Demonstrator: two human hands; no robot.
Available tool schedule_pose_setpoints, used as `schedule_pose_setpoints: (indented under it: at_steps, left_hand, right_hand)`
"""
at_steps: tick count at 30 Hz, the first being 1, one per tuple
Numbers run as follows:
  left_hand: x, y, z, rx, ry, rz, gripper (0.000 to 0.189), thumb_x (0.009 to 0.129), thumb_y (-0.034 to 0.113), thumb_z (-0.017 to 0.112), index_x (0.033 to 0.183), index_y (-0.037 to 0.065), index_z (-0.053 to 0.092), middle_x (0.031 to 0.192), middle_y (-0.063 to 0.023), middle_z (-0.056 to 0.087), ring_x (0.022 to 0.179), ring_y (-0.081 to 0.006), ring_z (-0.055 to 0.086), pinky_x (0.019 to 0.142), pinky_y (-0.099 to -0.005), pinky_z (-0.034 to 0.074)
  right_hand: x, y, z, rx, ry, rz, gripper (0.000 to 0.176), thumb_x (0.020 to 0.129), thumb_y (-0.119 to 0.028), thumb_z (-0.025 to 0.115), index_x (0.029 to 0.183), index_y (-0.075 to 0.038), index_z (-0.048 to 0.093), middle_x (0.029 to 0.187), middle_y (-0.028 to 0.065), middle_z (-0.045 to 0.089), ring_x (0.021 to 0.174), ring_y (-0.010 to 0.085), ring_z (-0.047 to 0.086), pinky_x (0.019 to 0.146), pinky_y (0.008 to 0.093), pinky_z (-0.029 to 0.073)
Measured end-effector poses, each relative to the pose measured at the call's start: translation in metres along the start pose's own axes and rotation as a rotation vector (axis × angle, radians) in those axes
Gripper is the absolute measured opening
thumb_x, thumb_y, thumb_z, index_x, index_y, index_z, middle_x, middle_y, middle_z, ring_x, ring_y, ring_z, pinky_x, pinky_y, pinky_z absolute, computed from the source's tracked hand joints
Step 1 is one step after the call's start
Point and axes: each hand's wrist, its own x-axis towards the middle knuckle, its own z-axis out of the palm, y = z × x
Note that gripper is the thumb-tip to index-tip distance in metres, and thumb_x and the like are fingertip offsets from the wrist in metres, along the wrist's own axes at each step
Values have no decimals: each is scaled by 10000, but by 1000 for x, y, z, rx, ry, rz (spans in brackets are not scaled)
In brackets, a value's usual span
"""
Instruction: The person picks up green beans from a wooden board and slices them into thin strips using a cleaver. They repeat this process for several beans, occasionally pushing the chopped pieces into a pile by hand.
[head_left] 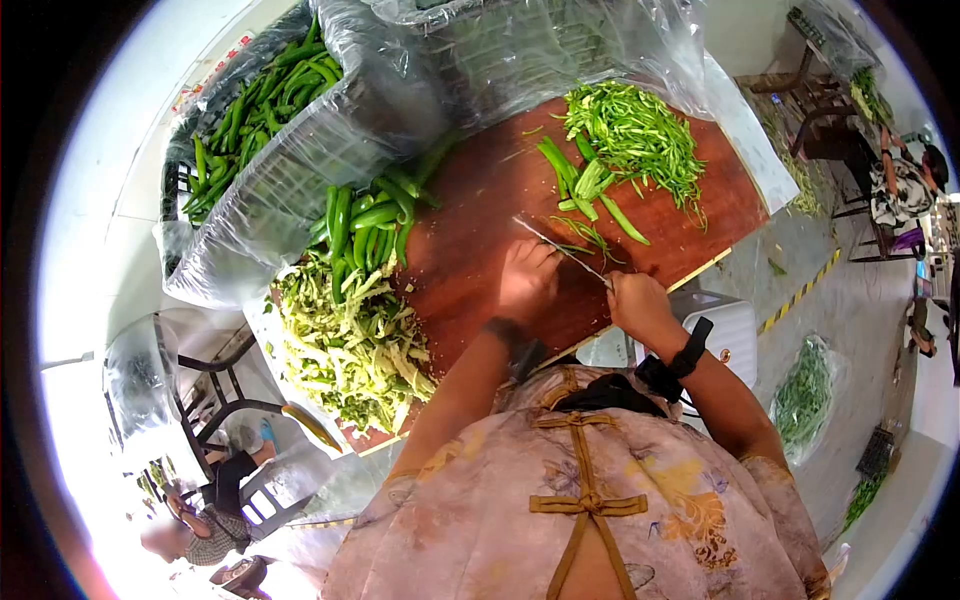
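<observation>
My right hand [640,305] is closed around the handle of a knife [560,250], whose thin blade points up and left over the red-brown board [480,220]. Close to the blade, my left hand [529,279] rests on the board with its fingers curled; what lies under them is hidden. Just beyond the blade are thin green shreds [590,232]. Farther off lie long green pepper pieces [592,182] beside a heap of shredded green pepper [640,140]. Whole green peppers [365,225] are at the board's left, above a pile of pale pepper cores [345,345].
A plastic-lined crate of green peppers [265,115] stands at upper left, another lined crate [520,65] behind the board. A white stool [725,335] is at right, with a bag of greens [803,400] on the floor. Other people sit at both sides.
</observation>
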Motion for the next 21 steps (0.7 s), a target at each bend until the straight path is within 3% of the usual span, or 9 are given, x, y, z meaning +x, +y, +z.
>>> schedule_pose_setpoints:
  at_steps: [9, 16, 21]
  left_hand:
    - [4, 6, 1, -38, 72, -26, 271, 613, 12, 599, 881, 41, 636, 933, -78, 600, 938, -281, 540, 841, -408, 414]
    - [3, -6, 6, -86, 116, 31, 227, 628, -6, 582, 845, 40, 626, 888, -82, 592, 902, -279, 545, 794, -404, 415]
    - [4, 3, 5, 14, 224, -118, 188, 676, 13, 579, 853, 54, 624, 895, -77, 587, 886, -275, 548, 787, -414, 412]
  right_hand:
    - [24, 1, 8, 11, -10, -112, 123, 780, -109, 547, 768, 10, 575, 664, 232, 581, 669, 415, 585, 595, 494, 467]
    - [43, 1, 17, 4, -51, -22, 152, 790, -125, 542, 738, 12, 583, 726, 239, 595, 709, 408, 589, 639, 493, 472]
    - [14, 28, 4, 66, 159, 27, 148, 786, -139, 572, 778, 8, 565, 729, 233, 595, 712, 416, 581, 637, 498, 461]
